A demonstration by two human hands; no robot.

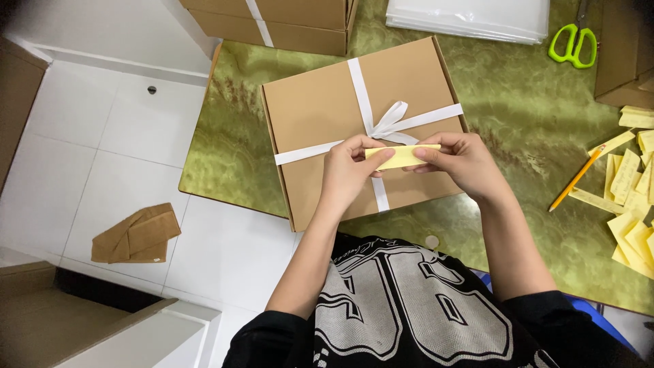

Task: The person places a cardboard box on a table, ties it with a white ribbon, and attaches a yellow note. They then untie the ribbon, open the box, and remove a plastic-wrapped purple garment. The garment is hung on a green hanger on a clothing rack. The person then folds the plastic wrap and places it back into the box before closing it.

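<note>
A flat brown cardboard box (320, 109) lies on the green marbled table (524, 116), tied crosswise with a white ribbon (392, 123) and a bow near its middle. Above the box's near half, my left hand (351, 167) and my right hand (463, 163) together hold a folded pale yellow paper slip (402, 157). My left fingers pinch its left end and my right fingers pinch its right end. The slip is held level, just below the bow.
Green-handled scissors (574, 44) and a stack of clear plastic sheets (470, 17) lie at the far edge. A pencil (578, 177) and several yellow paper slips (633, 197) sit at the right. Another ribboned box (286, 20) stands behind. Folded brown paper (136, 235) lies on the white floor.
</note>
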